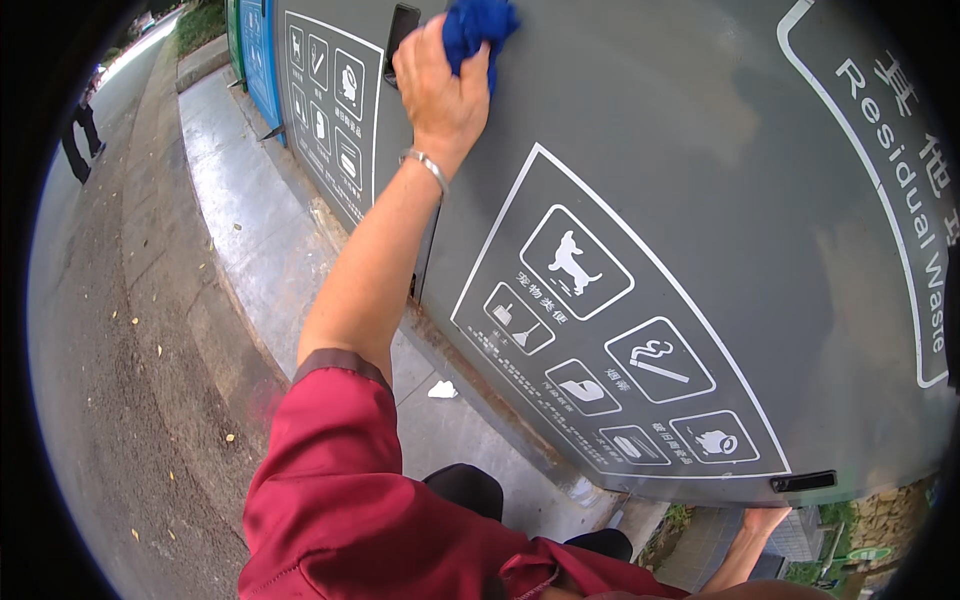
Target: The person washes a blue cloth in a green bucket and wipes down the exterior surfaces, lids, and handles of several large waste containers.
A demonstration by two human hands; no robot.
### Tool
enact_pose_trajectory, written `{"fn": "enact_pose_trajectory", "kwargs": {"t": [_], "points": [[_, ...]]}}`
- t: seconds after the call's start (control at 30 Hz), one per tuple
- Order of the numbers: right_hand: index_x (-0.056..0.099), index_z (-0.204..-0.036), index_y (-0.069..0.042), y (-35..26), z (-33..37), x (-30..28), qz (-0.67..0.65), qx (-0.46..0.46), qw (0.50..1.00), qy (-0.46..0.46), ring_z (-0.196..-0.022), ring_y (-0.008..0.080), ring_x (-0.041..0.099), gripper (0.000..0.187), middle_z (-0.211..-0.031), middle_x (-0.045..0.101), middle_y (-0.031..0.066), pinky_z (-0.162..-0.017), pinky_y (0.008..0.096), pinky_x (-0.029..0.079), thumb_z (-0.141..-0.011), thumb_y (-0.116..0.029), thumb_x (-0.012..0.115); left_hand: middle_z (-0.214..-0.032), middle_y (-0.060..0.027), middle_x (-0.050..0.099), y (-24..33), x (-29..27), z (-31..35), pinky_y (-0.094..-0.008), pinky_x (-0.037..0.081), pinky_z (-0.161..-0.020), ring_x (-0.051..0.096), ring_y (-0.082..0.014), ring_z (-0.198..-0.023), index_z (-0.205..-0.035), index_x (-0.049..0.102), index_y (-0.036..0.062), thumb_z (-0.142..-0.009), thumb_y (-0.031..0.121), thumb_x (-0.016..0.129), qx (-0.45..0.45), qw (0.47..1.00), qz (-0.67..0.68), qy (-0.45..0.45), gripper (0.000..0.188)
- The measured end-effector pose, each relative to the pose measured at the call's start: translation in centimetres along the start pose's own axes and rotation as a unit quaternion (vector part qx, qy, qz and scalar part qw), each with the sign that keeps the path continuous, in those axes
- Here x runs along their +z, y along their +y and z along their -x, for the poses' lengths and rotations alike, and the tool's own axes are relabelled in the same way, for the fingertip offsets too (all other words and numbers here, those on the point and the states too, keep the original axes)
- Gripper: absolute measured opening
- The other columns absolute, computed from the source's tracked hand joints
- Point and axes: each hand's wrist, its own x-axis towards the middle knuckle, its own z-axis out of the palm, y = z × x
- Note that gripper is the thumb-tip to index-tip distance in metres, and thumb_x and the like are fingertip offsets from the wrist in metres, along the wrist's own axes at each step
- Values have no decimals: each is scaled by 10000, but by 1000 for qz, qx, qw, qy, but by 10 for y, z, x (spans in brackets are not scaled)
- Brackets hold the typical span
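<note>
A blue cloth (478, 30), bunched into a wad, sits pressed against the sloping grey face of a large waste bin (700, 150), near that face's top left corner. The left hand (438, 85) has it: fingers curled shut over the cloth, palm flat toward the bin, a silver bangle (428, 165) at the wrist and a dark red sleeve (330, 480) further down the arm. The step in hand looks like wiping the bin's front panel; as a judgement, the next stroke calls for steady pressure and a sweep down or across toward the white pictogram panel (610, 340), keeping the wad from slipping out of the grip.

The right hand (765, 520) shows only in part below the bin's lower edge, beside a dark handle slot (803, 482); whether its grip is open or closed cannot be told.

Counted: one cloth, three bins in view, namely this grey one, a second grey one (335, 90) to its left and a blue one (262, 55) beyond. One scrap of white litter (442, 390) lies on the pavement (250, 230) along the bin's base. A person (80, 135) stands far off on the road.
</note>
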Motion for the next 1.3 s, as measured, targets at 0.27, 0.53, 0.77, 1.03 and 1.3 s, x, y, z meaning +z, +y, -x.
{"fn": "enact_pose_trajectory", "kwargs": {"t": [0.27, 0.53, 0.77, 1.03, 1.3], "points": [[527, -1164, -29, 1, -12, -13, 36, -6, 999, -18, -1048, 249, 533, 388, -1151, 559, 108, -900, 404, 449, -905, -310, 462, -1075, -202, 524, -78, -127, 290, -392, 388, -913, 505, -340, -1031, -1190, 478, 6, -844, 189, 580, -537, 803, -40, -256, 404], [527, -1162, -27, -2, -10, -19, 48, -8, 999, 11, -1070, 254, 517, 390, -1161, 554, 102, -927, 417, 425, -901, -310, 463, -1037, -195, 523, 4, -38, 74, -395, 388, -871, 489, -350, -982, -1188, 475, 13, -824, 206, 588, -232, 962, 10, -142, 427], [538, -1152, -25, -6, -3, -9, 19, 5, 998, 67, -1113, 253, 491, 366, -1192, 545, 107, -984, 416, 376, -902, -282, 467, -1050, -182, 525, 19, 14, -32, -386, 388, -873, 499, -349, -979, -1187, 451, 30, -792, 125, 597, 138, 980, 129, 65, 432], [518, -1202, -58, -5, 0, -11, 27, 19, 995, 90, -1161, 266, 463, 525, -1231, 528, 96, -1003, 450, 358, -844, -443, 522, -1150, -180, 471, -60, -79, 309, -353, 366, -926, 480, -274, -1037, -1250, 353, -20, -888, 182, 547, -452, 891, -29, 28, 458], [531, -1173, -57, -3, -7, 0, 53, 24, 998, 27, -1133, 251, 481, 466, -1218, 533, 92, -987, 409, 371, -861, -401, 495, -1124, -200, 506, -64, -85, 267, -343, 372, -932, 504, -286, -1047, -1192, 405, -39, -850, 219, 589, -654, 756, 29, 35, 465]]}}
